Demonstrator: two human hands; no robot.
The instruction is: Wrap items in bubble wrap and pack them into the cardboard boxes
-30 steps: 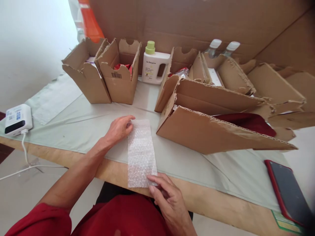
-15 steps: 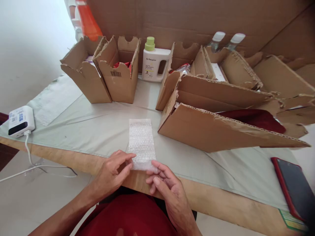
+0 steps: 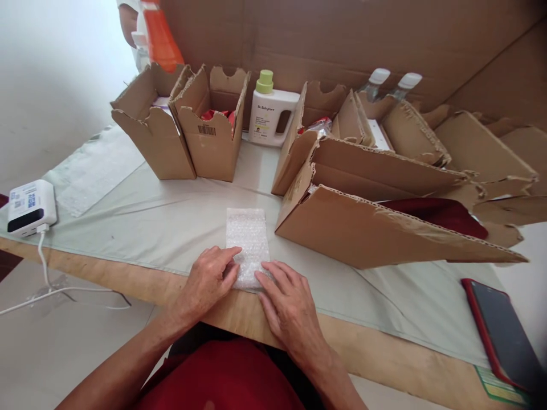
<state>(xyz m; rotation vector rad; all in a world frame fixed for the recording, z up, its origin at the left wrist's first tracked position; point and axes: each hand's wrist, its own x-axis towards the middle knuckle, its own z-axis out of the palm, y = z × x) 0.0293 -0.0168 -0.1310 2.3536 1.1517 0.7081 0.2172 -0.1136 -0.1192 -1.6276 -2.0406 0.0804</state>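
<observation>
A strip of clear bubble wrap [image 3: 248,236] lies on the pale green cloth [image 3: 171,216] near the table's front edge. My left hand [image 3: 209,282] rests flat on the strip's near left corner, fingers stretched toward the middle. From the right, my right hand [image 3: 288,307] presses its fingertips flat onto the near right corner. Both hands meet at the near end, which looks folded or rolled under them. Neither hand grips anything.
Two open small cartons [image 3: 211,148] stand at the back left, a white bottle with a green cap [image 3: 269,114] beside them. Large torn cardboard boxes [image 3: 376,228] fill the right. A phone [image 3: 502,333] lies far right, a white device [image 3: 29,208] with a cable far left.
My left hand came from the strip's far end to its near end. The near end has been drawn up, so the strip looks shorter. Both hands now press flat on it.
</observation>
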